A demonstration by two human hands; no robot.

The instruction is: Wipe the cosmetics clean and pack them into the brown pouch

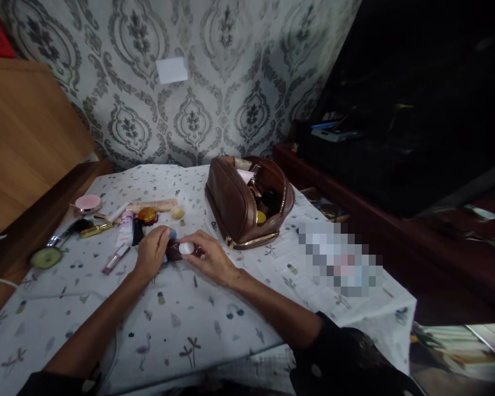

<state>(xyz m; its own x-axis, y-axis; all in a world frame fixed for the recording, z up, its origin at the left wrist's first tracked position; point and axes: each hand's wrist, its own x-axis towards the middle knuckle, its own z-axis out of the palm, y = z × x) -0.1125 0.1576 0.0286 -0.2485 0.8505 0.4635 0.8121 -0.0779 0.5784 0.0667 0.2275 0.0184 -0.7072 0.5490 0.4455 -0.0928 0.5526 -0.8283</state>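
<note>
My left hand (152,254) is closed around the left end of a small dark brown container (173,252) above the cloth. Something blue (172,234) shows at my left fingertips, too small to name. My right hand (214,258) pinches the container's right end, where a round white cap-like piece (186,248) shows between thumb and fingers. Just left of my hands lie a white-and-pink tube (126,227), a lip gloss (116,259) and a black tube (137,233). An unzipped brown makeup bag (233,201) stands beyond my right hand, cosmetics inside.
The patterned white cloth (173,330) covers the table. A pink compact (88,204), a makeup brush (72,228), a gold tube (96,230) and a round green-topped container (45,257) lie at left. A white cable (58,296) crosses the cloth. A blurred-out object (340,258) lies right.
</note>
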